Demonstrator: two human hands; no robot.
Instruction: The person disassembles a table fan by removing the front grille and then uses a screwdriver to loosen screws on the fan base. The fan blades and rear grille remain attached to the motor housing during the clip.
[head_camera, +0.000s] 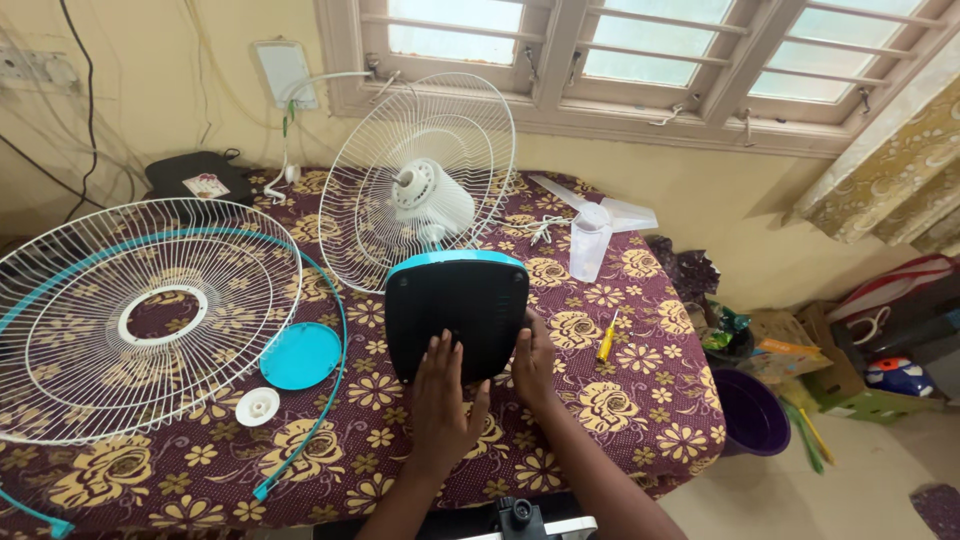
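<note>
Nearest, the left hand (443, 405) lies flat with fingers spread on the black underside of the fan base (457, 313), while the right hand (533, 362) grips its right edge, fingers curled around it. That base stands tipped up near the front middle of the desk (620, 420). Just left lie a teal round cap (300, 355) and a small white knob (258, 406); the loose front grille (135, 315) fills the left side. A yellow screwdriver (607, 338) lies right, with open cloth beyond to the desk's edge. Behind stand the rear grille with motor (425, 190) and white blades (597, 215).
</note>
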